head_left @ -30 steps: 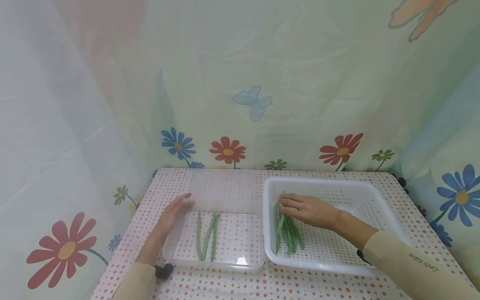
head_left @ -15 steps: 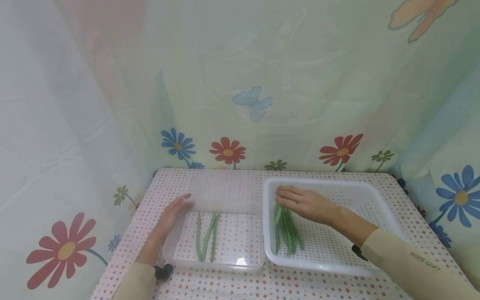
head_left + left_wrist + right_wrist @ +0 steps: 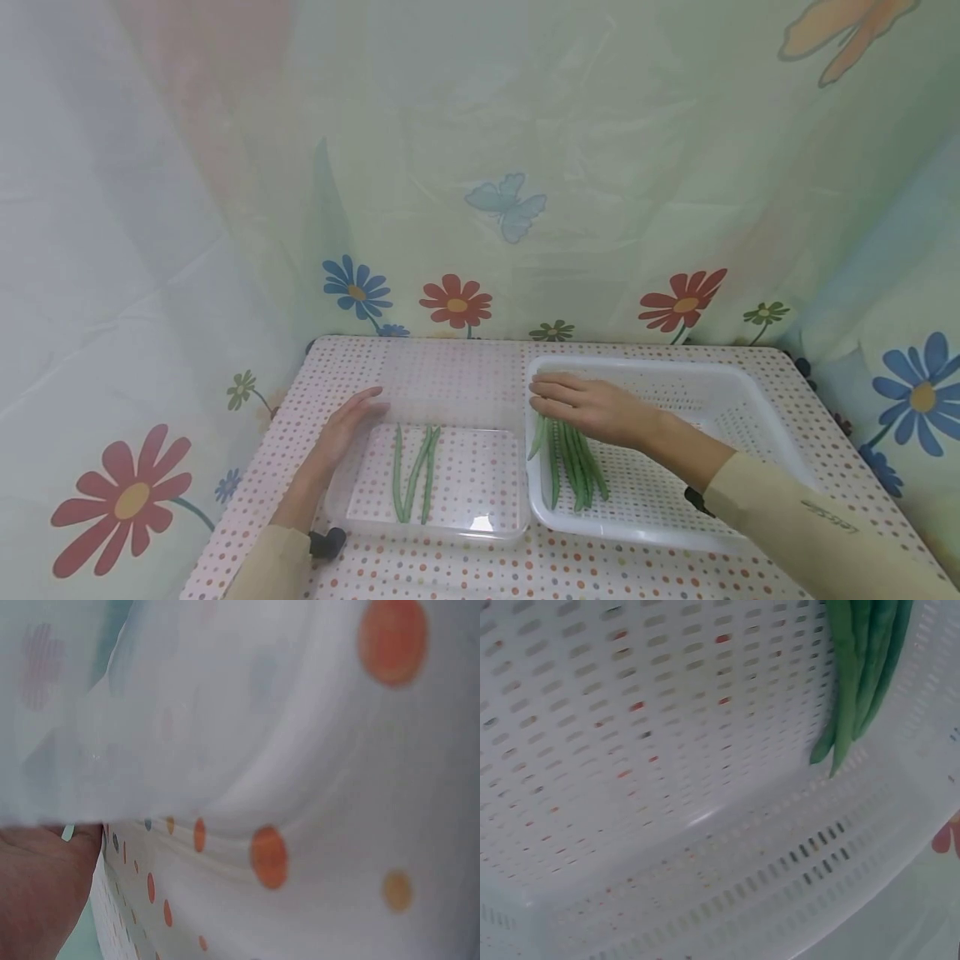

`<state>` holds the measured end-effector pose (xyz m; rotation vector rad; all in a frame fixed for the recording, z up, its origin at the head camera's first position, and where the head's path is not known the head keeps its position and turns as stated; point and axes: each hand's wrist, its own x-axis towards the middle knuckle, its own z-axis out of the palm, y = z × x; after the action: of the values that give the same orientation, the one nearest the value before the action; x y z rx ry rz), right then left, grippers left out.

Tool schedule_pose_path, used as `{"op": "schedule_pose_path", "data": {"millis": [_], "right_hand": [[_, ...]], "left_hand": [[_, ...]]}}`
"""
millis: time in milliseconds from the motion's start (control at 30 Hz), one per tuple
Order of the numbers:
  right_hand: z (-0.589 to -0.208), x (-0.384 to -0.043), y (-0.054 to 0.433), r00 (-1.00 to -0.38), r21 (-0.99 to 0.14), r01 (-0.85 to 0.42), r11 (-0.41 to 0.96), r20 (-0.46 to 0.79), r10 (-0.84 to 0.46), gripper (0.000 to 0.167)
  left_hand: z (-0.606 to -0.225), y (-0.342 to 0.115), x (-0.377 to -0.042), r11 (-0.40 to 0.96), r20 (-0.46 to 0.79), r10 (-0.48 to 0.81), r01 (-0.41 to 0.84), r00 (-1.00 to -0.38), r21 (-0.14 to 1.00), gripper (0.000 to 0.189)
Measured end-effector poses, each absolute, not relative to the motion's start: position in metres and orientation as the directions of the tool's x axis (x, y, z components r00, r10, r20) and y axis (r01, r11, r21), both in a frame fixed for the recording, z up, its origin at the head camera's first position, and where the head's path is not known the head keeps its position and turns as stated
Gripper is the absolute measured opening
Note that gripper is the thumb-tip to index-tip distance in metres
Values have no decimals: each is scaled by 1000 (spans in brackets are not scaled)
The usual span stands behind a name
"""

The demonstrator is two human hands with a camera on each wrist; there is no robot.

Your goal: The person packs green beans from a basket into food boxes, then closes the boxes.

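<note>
At the left rim of the white perforated basket (image 3: 645, 537), my right hand (image 3: 596, 410) pinches a green bean (image 3: 537, 439) that hangs below the fingertips. Under and beside that hand lie several green beans (image 3: 578, 471) inside the basket; their ends (image 3: 847, 690) show in the right wrist view. On the left, my left hand (image 3: 347, 429) rests with extended fingers against the outside of the clear plastic container (image 3: 427, 530); its thumb is hidden. Inside the container are 3 green beans (image 3: 414, 475). The left wrist view shows part of the left hand (image 3: 45, 885) beside the container wall.
Container and basket stand side by side on a dotted tablecloth (image 3: 465, 575). A translucent lid-like panel (image 3: 453, 367) lies behind the container. A flower-printed curtain (image 3: 585, 275) encloses the table at the back and sides.
My right hand has moved left from above the bean bunch to the basket's left rim, drawing one green bean with it. The left hand has stayed in place.
</note>
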<state>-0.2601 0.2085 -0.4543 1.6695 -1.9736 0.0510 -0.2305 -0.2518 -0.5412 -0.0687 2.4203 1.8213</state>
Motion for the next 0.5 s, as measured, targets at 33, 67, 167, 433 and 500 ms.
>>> {"op": "schedule_pose_path", "data": {"millis": [33,67,167,433,500], "right_hand": [[-453,-260,206,-71,314,-923,221,425,-902,35],[-452,-259,203,-63,321,-923,214,423,-904,36],[-449,-258,194,-47,327,-924,199,421,-906,47],[-444,-256,177,-40,327,-929,176,383,-923,62],[-444,-256,174,-39,338,-925,175,375,-926,65]], "left_hand": [[-541,-252,-231,283,-117,30,-104,-993,953,45],[-541,-252,-230,284,-118,30,-105,-993,953,45],[-540,-251,-231,284,-121,32,-107,-992,953,45],[-539,-250,-231,291,-132,13,-122,-991,949,45],[-539,-250,-231,297,-135,11,-126,-991,947,44]]}}
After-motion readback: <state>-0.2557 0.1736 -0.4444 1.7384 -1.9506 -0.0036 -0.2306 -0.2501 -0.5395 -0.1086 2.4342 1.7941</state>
